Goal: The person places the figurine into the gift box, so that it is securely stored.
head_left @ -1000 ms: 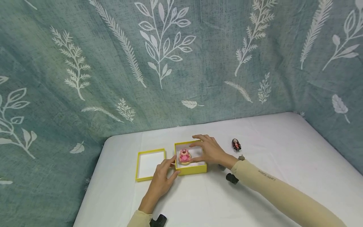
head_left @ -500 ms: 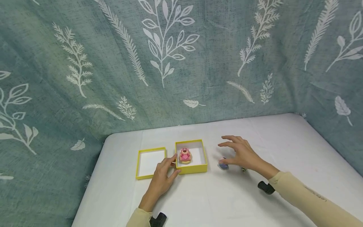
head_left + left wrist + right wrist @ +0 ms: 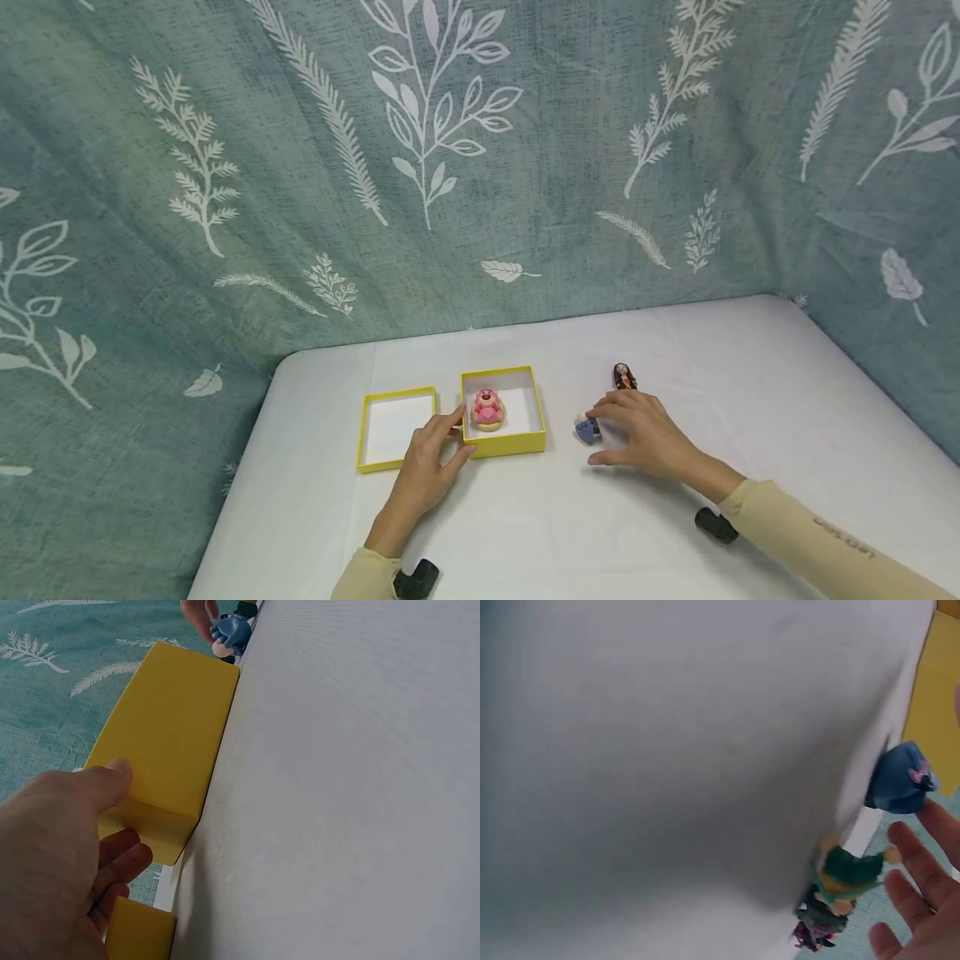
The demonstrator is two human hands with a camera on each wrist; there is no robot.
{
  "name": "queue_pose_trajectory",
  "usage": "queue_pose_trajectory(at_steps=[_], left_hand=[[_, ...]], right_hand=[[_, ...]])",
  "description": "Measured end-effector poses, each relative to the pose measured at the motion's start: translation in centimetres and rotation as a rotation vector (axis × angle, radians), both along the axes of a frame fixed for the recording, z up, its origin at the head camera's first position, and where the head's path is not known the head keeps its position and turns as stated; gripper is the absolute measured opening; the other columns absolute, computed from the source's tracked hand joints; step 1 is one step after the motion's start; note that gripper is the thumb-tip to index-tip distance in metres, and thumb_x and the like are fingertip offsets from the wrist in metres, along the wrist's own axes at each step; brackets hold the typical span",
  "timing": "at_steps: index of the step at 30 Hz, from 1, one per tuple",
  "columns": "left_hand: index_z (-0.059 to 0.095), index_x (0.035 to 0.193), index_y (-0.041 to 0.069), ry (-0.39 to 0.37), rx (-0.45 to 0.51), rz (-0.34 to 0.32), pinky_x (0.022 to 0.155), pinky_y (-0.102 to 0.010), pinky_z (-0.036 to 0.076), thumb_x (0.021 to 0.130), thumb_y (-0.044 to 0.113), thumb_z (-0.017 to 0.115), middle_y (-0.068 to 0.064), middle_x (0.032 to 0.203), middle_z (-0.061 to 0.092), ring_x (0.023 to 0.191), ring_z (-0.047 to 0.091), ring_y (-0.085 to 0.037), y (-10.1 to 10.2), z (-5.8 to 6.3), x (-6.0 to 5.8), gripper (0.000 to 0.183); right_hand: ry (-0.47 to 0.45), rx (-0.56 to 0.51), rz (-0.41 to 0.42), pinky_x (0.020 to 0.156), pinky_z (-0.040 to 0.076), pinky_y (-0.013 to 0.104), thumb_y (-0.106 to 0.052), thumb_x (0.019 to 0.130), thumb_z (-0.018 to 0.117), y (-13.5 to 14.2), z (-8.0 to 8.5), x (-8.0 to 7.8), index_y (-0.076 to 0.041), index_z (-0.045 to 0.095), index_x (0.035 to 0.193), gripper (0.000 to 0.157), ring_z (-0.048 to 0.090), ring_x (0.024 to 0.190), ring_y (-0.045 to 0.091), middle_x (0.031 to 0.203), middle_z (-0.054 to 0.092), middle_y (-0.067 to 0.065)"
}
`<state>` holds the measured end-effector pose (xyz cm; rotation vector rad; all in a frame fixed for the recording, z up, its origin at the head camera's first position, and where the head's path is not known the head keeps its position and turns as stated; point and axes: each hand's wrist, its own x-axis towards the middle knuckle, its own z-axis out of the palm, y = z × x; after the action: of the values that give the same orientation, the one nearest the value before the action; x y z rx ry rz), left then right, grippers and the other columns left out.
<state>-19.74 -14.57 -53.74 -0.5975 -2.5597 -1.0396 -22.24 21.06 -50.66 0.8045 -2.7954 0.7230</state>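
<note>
While bear (image 3: 488, 410) lies lengthwise, head away, left hand (image 3: 424, 477) grips box (image 3: 512, 446); right hand (image 3: 648, 435) splayed.

The right hand (image 3: 645, 437) hides bits of the blue toy (image 3: 586, 430) and long-haired doll (image 3: 623, 377). The right sleeve (image 3: 817, 554) has writing (image 3: 843, 537) too tiny to read. In the right wrist view, the green-and-yellow toy (image 3: 847, 870) looks blurry.

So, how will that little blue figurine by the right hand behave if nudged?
The blue figurine might roll or tip, given its rounded shape. Its smooth-looking surface could prove slippery, and its small size suggests little weight.
</note>
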Motion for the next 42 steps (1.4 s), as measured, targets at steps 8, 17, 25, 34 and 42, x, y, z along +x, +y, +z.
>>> queue_pose_trajectory(at_steps=[8,17,25,34,42], left_hand=[[0.049,0.144,0.012,-0.013,-0.001,0.005,0.087,-0.037,0.044,0.089,0.022,0.073,0.001,0.116,0.064,0.101,0.064,-0.017,-0.1,0.0,0.0,0.061],[0.049,0.144,0.012,-0.004,-0.001,-0.003,0.088,-0.039,0.045,0.089,0.023,0.073,0.000,0.115,0.064,0.100,0.064,-0.017,-0.1,0.0,0.0,0.061],[0.048,0.145,0.013,-0.036,-0.002,0.009,0.089,-0.039,0.045,0.089,0.023,0.073,0.000,0.116,0.064,0.102,0.063,-0.017,-0.1,-0.1,0.0,0.062],[0.048,0.145,0.013,-0.036,-0.005,0.012,0.089,-0.039,0.045,0.089,0.023,0.073,-0.001,0.115,0.064,0.101,0.063,-0.016,0.0,-0.1,0.0,0.062],[0.048,0.145,0.014,-0.047,-0.008,0.020,0.090,-0.039,0.045,0.089,0.024,0.073,-0.001,0.116,0.064,0.102,0.063,-0.015,-0.1,-0.1,-0.1,0.063]], right_hand=[[-0.005,-0.002,-0.029,0.104,0.030,0.057,-0.041,0.072,0.085,-0.2,-0.4,0.0,-0.013,0.070,0.116,0.054,0.050,0.124,0.038,0.123,0.065,0.013],[-0.043,-0.020,-0.032,0.103,0.030,0.054,-0.036,0.076,0.084,-0.5,-0.5,-0.3,-0.008,0.067,0.118,0.053,0.055,0.114,0.030,0.093,0.066,-0.003],[-0.048,0.003,-0.032,0.100,0.032,0.056,-0.033,0.079,0.081,-0.8,-0.7,-0.7,-0.005,0.068,0.118,0.050,0.056,0.104,0.026,0.087,0.064,-0.006],[-0.075,0.026,-0.010,0.098,0.033,0.056,-0.031,0.077,0.083,-0.8,-0.7,-1.1,-0.006,0.067,0.117,0.049,0.053,0.095,0.018,0.087,0.061,-0.008],[-0.045,0.027,-0.011,0.095,0.034,0.053,-0.029,0.075,0.084,-0.8,-0.7,-1.2,-0.008,0.069,0.111,0.044,0.053,0.093,0.018,0.085,0.060,-0.006]])
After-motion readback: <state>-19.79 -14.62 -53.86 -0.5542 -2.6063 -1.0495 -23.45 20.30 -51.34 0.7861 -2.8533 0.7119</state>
